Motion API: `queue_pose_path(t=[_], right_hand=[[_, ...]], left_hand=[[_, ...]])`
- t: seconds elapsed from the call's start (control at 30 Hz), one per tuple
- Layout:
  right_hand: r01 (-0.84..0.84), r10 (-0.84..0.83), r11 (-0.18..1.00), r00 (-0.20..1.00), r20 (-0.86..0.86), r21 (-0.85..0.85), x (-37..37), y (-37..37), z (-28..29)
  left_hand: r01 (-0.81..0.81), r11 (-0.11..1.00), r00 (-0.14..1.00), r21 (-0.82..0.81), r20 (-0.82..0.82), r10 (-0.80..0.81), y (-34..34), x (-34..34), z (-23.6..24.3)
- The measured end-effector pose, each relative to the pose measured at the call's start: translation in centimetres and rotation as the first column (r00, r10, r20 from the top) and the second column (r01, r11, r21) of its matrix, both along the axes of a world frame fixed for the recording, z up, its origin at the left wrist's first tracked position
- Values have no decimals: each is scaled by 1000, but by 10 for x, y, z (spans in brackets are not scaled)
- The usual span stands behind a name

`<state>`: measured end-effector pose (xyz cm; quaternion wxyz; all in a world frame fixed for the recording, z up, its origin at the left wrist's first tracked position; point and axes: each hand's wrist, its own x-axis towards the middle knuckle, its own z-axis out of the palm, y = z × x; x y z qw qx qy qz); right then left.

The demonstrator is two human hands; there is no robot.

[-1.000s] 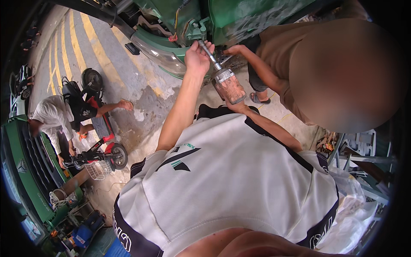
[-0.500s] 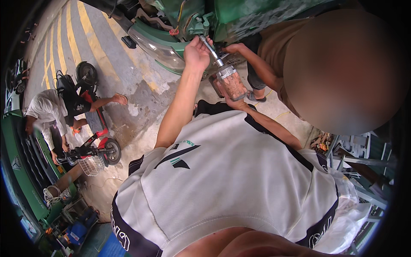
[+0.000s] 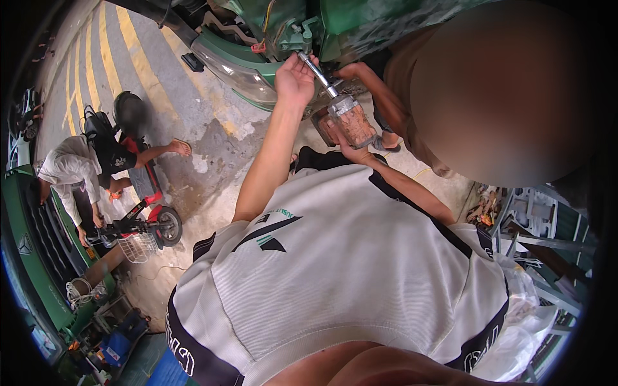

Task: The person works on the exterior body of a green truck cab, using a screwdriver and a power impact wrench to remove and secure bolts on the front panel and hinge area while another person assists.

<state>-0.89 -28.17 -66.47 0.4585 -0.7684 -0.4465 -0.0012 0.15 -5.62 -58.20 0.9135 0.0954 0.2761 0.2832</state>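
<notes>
An impact wrench (image 3: 354, 122) with a worn, reddish-brown body points up and away from me. Its long silver socket extension (image 3: 317, 72) reaches to a green metal bracket (image 3: 297, 40) on a green vehicle. My right hand (image 3: 354, 153) grips the wrench from below, its fingers partly hidden behind the body. With the palm turned up, my left hand (image 3: 295, 82) curls its fingers round the tip of the extension, just below the bracket. Whether the tip sits on a bolt cannot be made out.
At the right a co-worker in a brown top leans in, one hand (image 3: 353, 69) by the vehicle. A clear headlamp (image 3: 235, 72) lies left of the bracket. Further left a person sits by a red scooter (image 3: 149, 183). Metal racks (image 3: 547, 248) stand at lower right.
The wrench body has shifted slightly right, with the extension still reaching the bracket. The co-worker's head and shoulder have moved a little left and up. My left hand has barely moved.
</notes>
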Motion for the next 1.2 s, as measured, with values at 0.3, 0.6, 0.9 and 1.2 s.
queue_pose_path(t=[0.3, 0.6, 0.9, 1.2], right_hand=[[-7, 24, 999, 934, 356, -50, 0, 2, 26], [-100, 103, 995, 983, 153, -24, 1, 2, -33], [-102, 108, 993, 985, 136, -53, 14, 3, 25], [13, -6, 1000, 941, 338, -17, 7, 4, 29]], left_hand=[[39, 999, 999, 10, -22, -39, 2, 1, 5], [76, 997, 994, -2, -78, -76, 8, 5, 8], [231, 973, 941, -5, 256, -222, 18, -2, -13], [239, 967, 924, 85, 287, -253, 15, -4, 2]])
